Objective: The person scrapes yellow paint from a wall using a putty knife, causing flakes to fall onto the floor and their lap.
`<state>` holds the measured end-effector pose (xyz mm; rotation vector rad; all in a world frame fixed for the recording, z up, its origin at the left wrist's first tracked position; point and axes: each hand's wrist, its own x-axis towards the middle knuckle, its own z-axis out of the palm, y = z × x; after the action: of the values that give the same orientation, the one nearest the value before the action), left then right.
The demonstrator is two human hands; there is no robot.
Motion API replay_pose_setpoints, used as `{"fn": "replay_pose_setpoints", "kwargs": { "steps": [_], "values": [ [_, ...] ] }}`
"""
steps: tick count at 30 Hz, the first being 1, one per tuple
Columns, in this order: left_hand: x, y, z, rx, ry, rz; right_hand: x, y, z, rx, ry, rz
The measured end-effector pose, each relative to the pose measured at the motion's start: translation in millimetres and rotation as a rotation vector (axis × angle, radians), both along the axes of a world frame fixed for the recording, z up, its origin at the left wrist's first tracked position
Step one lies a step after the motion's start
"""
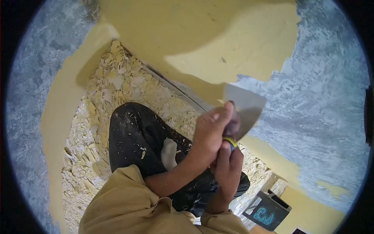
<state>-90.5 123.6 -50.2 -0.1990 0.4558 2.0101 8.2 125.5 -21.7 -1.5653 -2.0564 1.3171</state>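
Scraping looks to be the step in hand. The scraper [244,110] is held up with its broad grey blade close against the wall, at the border where yellow paint [233,50] meets bare grey plaster [323,109]. Whether the edge actually touches the surface cannot be told from this angle.

Both hands are closed on the tool. The left hand [210,130] wraps the top of the handle [231,141] just under the blade, with a fingertip lying up against the metal. The right hand [228,167] grips the handle's lower end directly beneath it, touching the left. So the scraper rises out of the stacked fists, with the blade above and a little to the right of them.

As a judgement, the next move calls for setting the blade's edge at a shallow angle under the lip of the paint beside it. A firm two-handed push along the wall would follow, kept flat enough not to gouge the plaster.

Below and to the left of the hands, the person's dark, paint-flecked trouser leg [136,136] and a pale sock [168,154] rest on a thick litter of paint flakes [117,85]. A tan sleeve [124,202] fills the near edge. Under the right hand, well apart from it, stands a dark box [267,210] with a blue mark.
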Motion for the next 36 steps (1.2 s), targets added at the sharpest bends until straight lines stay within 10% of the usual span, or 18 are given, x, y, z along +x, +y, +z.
{"fn": "replay_pose_setpoints", "kwargs": {
  "steps": [6,36],
  "values": [
    [32.2,4.2,-5.2,-0.087,0.036,-0.262,22.9,-9.9,12.2,0.044,-0.02,-0.112],
    [10.0,5.4,-4.4,0.063,0.005,-0.017,-3.1,5.0,14.0,0.148,-0.073,0.113]
  ]
}}
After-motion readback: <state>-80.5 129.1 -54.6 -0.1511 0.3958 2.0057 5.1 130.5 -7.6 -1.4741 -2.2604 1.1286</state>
